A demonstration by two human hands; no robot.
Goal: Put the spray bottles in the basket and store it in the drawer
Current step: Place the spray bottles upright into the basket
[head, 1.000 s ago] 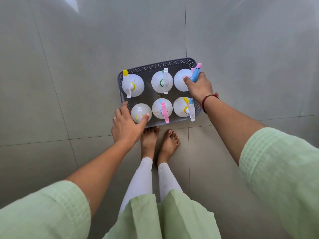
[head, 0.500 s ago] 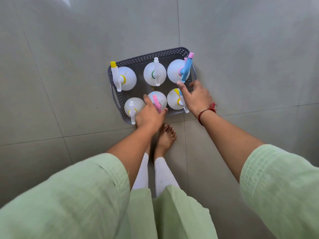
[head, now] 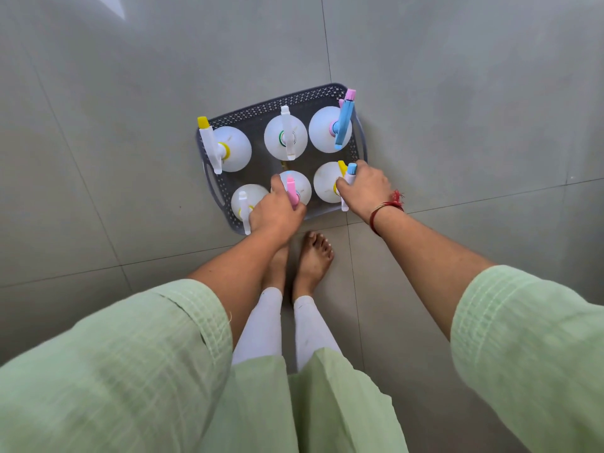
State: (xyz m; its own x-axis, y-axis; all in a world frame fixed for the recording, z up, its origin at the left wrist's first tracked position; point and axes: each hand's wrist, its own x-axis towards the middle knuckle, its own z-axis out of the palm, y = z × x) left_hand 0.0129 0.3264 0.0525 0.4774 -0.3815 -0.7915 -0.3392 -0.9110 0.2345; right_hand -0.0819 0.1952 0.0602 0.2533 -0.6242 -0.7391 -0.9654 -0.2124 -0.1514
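A grey perforated basket (head: 271,106) sits on the tiled floor just beyond my bare feet. Several white spray bottles stand upright in it in two rows. The far row has a yellow-nozzle bottle (head: 228,152), a green-collar bottle (head: 285,135) and a blue-trigger bottle (head: 327,132). My left hand (head: 276,214) is closed around the head of the pink-trigger bottle (head: 299,188) in the near row's middle. My right hand (head: 366,188) grips the head of the near right bottle (head: 327,184), which has a blue nozzle and yellow collar. A near left bottle (head: 246,199) stands free.
Grey floor tiles with thin grout lines surround the basket on all sides. My bare feet (head: 312,256) stand just behind its near edge. Green sleeves and tunic fill the lower frame. No drawer is in view.
My left hand moved from the basket's near left corner onto the pink-trigger bottle. My right hand left the far right blue-trigger bottle and came down onto the near right bottle.
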